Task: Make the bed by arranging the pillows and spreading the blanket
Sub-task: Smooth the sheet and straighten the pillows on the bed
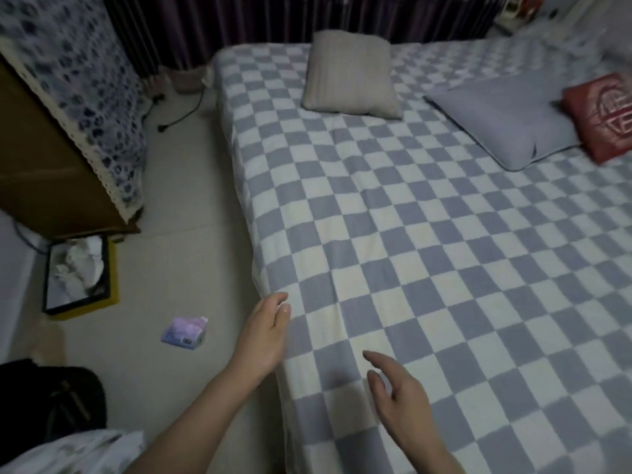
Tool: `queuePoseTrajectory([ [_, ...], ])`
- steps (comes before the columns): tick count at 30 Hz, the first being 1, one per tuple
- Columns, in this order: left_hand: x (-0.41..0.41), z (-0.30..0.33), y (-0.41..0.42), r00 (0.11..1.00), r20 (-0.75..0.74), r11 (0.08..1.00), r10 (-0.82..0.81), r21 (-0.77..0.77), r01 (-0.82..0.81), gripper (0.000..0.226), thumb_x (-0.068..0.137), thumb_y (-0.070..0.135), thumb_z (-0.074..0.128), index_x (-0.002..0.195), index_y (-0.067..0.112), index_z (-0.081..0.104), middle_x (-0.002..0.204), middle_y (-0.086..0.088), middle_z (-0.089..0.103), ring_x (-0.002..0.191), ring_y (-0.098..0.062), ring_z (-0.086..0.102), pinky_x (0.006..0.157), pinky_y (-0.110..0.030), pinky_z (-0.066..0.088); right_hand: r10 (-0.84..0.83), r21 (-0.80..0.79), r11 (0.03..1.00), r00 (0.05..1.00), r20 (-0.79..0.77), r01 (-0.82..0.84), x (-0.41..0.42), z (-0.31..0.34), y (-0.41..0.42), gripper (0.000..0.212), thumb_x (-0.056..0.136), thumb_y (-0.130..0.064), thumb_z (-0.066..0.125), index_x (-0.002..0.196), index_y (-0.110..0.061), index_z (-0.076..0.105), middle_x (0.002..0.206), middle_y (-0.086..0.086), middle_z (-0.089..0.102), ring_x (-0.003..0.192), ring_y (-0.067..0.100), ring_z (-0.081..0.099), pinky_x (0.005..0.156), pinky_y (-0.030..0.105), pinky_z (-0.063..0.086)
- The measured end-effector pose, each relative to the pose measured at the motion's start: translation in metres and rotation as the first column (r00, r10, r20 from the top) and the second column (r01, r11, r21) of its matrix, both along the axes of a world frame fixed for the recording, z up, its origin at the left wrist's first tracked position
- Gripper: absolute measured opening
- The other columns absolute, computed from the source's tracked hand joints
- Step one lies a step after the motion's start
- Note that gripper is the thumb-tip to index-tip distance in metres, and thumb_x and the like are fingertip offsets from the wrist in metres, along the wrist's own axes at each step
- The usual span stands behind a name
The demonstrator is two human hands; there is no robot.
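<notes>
The bed (239, 186) fills the frame from centre out to 3 o'clock. Its long axis cannot be told for sure; the left edge runs from 12 o'clock down to 6 o'clock.

A checked blanket (410, 268), grey-blue and white, is spread over the bed and lies mostly flat, with a faint crease seen near the lower left edge. It is judged soft, limp and fairly light, likely plush, so it would drape and bunch rather than slide stiffly. It is best taken at the hem or a corner, pinched with both hands spaced apart, then pulled outward along the edge. The check rows run skewed to the frame.

A grey-blue pillow (506, 121) lies at 2 o'clock, long axis running from upper left to lower right. It is judged soft and light, to be taken by the short ends.

A beige pillow (352, 73) lies at 12 o'clock, near the far edge, roughly square, slightly rotated. It is well apart from the grey-blue one.

A red cushion (602, 114) is seen at 3 o'clock, touching or overlapping the grey-blue pillow, partly cut by the frame.

The left hand (266, 333) is at 7 o'clock at the bed's left edge, fingers loosely curled, apparently touching the blanket hem; a firm grip is not shown. The right hand (400, 401) hovers at 6 o'clock above the blanket, fingers relaxed and spread, nothing held.

A tissue pack (184, 333) lies on the floor at 8 o'clock.
</notes>
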State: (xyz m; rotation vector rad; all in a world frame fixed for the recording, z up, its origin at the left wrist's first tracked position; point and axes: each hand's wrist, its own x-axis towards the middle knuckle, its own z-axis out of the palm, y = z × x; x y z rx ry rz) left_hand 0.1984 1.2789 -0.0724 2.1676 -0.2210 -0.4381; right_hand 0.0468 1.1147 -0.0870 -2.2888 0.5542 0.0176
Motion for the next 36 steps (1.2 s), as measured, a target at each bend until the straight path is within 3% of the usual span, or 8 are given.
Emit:
queuePoseTrajectory([
  [6,0.046,0.05,0.02,1.0,0.003,0.997,0.028,0.067,-0.028,0.029,0.098,0.014,0.039,0.119,0.001,0.054,0.123,-0.011,0.056,0.116,-0.023,0.051,0.082,-0.021,0.033,0.061,0.052,0.997,0.997,-0.037,-0.059,0.05,0.038,0.015,0.03,0.095,-0.022,0.046,0.124,-0.03,0.054,0.125,-0.019,0.051,0.118,0.004,0.051,0.096,0.015,0.037],
  [11,0.11,0.071,0.052,0.997,-0.021,0.995,0.07,0.073,-0.068,0.029,0.098,0.018,0.04,0.121,0.005,0.054,0.127,-0.012,0.057,0.117,-0.024,0.051,0.094,-0.025,0.036,0.089,0.09,0.992,0.996,0.007,-0.09,0.122,0.062,0.041,0.052,0.094,-0.02,0.049,0.097,-0.072,0.044,0.116,-0.029,0.047,0.108,0.0,0.055,0.088,0.013,0.041],
  [12,0.123,0.074,0.057,0.998,-0.018,0.995,0.067,0.075,-0.066,0.03,0.098,0.018,0.04,0.122,0.005,0.053,0.128,-0.011,0.056,0.118,-0.023,0.051,0.094,-0.023,0.035,0.09,0.089,0.992,0.996,0.008,-0.09,0.138,0.067,0.044,0.052,0.094,-0.02,0.049,0.099,-0.071,0.044,0.117,-0.027,0.048,0.106,0.0,0.055,0.087,0.011,0.039],
  [15,0.182,0.096,0.077,0.999,0.028,0.996,0.04,0.076,-0.042,0.033,0.099,0.019,0.039,0.125,0.005,0.051,0.131,-0.012,0.055,0.12,-0.022,0.05,0.095,-0.023,0.034,0.086,0.064,0.994,0.996,-0.004,-0.086,0.202,0.085,0.053,0.033,0.097,-0.021,0.044,0.125,-0.036,0.05,0.129,-0.014,0.051,0.105,0.002,0.052,0.089,0.009,0.035],
  [17,0.226,0.113,0.092,0.995,0.097,0.996,0.022,0.085,-0.03,0.034,0.099,0.02,0.037,0.127,0.005,0.05,0.131,-0.012,0.054,0.121,-0.022,0.05,0.096,-0.024,0.035,0.086,0.026,0.996,0.996,0.005,-0.086,0.252,0.098,0.061,0.033,0.097,-0.02,0.042,0.129,-0.026,0.051,0.133,-0.009,0.052,0.108,0.006,0.055,0.088,0.009,0.034],
  [24,0.35,0.151,0.107,0.99,0.142,0.994,-0.021,0.108,0.005,0.034,0.099,0.019,0.037,0.126,0.004,0.05,0.129,-0.015,0.055,0.12,-0.027,0.05,0.096,-0.03,0.036,0.059,0.005,0.998,0.994,0.089,-0.059,0.376,0.133,0.084,0.035,0.098,-0.019,0.04,0.131,-0.024,0.05,0.137,-0.006,0.05,0.111,0.011,0.057,0.095,0.021,0.041],
  [33,0.529,0.15,0.054,0.975,0.061,0.977,-0.213,0.043,0.211,0.029,0.099,0.023,0.033,0.118,0.01,0.051,0.105,-0.005,0.058,0.107,-0.024,0.056,0.089,-0.027,0.038,-0.299,0.197,0.94,0.95,0.093,0.277,0.529,0.112,0.029,0.038,0.096,-0.014,0.043,0.132,-0.02,0.05,0.136,-0.004,0.052,0.113,0.016,0.059,0.102,0.035,0.043],
  [36,0.602,0.156,0.043,0.976,0.047,0.976,-0.214,0.045,0.212,0.019,0.1,0.024,0.032,0.102,0.023,0.05,0.104,-0.006,0.057,0.106,-0.026,0.056,0.091,-0.03,0.039,-0.298,0.213,0.938,0.95,0.089,0.274,0.609,0.115,0.014,0.038,0.096,-0.014,0.042,0.133,-0.019,0.05,0.134,-0.003,0.054,0.111,0.015,0.06,0.1,0.034,0.044],
])
